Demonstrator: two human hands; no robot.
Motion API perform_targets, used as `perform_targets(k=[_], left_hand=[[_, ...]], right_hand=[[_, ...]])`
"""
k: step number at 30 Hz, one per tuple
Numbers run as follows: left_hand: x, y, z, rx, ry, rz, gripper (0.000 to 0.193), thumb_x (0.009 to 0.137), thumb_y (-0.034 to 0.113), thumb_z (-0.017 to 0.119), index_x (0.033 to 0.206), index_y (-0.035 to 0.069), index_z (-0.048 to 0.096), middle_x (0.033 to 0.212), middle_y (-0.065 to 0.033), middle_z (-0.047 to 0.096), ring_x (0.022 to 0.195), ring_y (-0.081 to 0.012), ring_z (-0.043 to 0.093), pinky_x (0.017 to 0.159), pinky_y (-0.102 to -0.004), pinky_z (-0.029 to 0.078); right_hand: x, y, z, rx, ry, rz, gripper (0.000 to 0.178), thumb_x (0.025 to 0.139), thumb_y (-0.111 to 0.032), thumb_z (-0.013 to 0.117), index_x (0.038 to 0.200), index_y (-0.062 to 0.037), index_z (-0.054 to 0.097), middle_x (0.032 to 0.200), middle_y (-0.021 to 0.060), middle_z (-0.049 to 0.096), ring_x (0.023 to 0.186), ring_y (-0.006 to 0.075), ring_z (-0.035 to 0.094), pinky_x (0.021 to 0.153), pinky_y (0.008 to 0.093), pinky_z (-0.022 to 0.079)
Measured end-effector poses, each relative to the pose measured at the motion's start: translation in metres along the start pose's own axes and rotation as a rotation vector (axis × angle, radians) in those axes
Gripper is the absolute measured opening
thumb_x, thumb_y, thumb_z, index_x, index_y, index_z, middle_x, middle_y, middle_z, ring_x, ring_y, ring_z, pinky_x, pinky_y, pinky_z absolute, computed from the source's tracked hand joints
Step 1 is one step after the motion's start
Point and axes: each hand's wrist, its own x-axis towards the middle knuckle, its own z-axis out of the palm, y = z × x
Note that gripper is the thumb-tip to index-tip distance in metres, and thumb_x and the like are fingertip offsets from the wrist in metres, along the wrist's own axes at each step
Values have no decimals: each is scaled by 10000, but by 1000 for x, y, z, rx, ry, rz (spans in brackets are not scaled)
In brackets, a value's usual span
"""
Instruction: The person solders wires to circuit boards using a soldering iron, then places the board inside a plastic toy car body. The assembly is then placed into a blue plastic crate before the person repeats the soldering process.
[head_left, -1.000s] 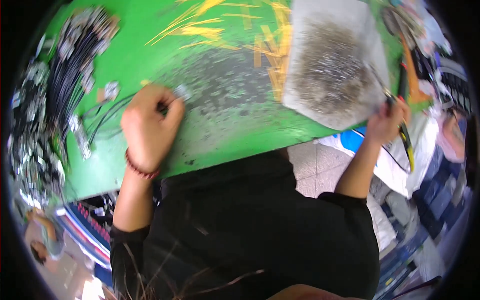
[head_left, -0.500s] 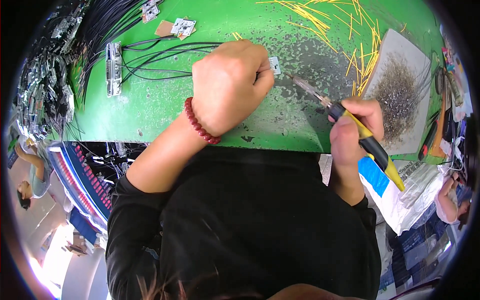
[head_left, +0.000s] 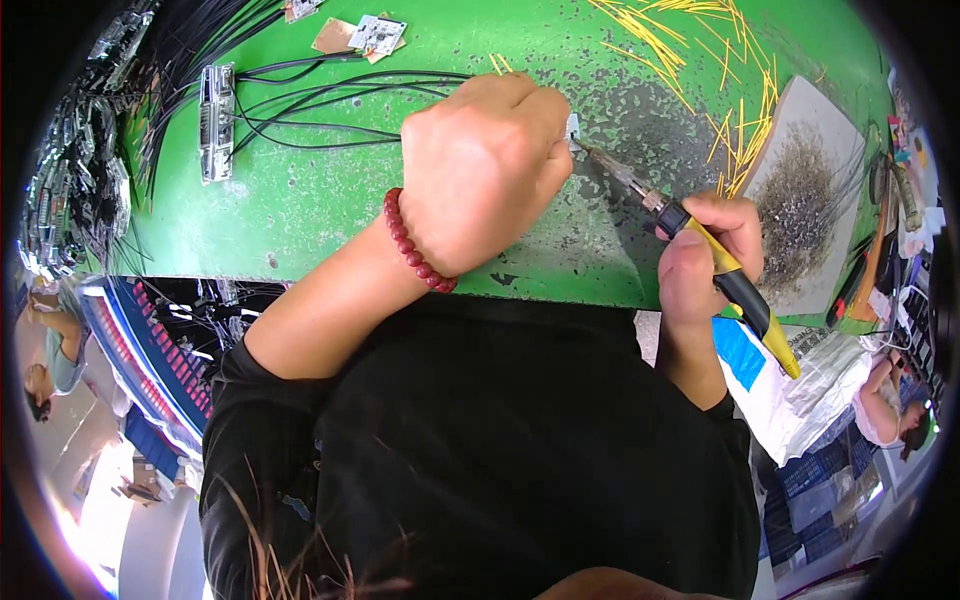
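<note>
My left hand, with a red bead bracelet at its wrist, is closed over the table. Several black cables run into it from the left, and its curled fingertips are hidden. A small white circuit board pokes out just past the fingers. My right hand grips a yellow and black soldering iron like a pen. The iron's thin tip points up and left, close to the board; whether they touch I cannot tell.
A clear plastic housing lies at the cables' left end. Behind is another circuit board on brown card. Yellow wires scatter at the far right, beside a grey board covered in dark debris. Black cables and shiny parts crowd the left.
My left hand and the small board have shifted a little to the right. The soldering iron's tip is now closer to the board. The whole view has tilted slightly.
</note>
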Motion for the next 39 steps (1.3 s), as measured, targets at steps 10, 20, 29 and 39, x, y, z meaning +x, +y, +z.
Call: perform_targets(k=[10,20,29,39], left_hand=[[0,-2,-1,-9,-1,14,135,674,20,676,678,72,551,685,-57,585,654,-263,598,531,-359,469],[0,0,-3,-3,-37,-7,137,681,26,681,684,70,551,700,-63,598,667,-271,602,547,-367,474],[1,0,-4,-6,-47,-1,137,685,27,688,687,69,558,698,-62,602,654,-270,601,539,-360,471],[0,0,-3,-9,-46,-6,123,687,29,685,683,69,569,687,-51,599,603,-239,583,502,-334,452]], right_hand=[[1,0,1,-22,0,49,269,832,-213,699,932,-8,555,728,-8,496,628,54,402,564,220,305],[2,4,-1,29,16,-31,253,829,-193,692,928,-3,558,731,-2,506,626,55,410,569,219,312],[1,1,-2,49,2,-18,265,830,-199,697,939,-4,555,744,-1,509,634,54,411,574,217,318],[-2,2,-3,38,24,-39,271,829,-206,698,937,-4,554,754,1,510,640,55,412,577,217,321]])
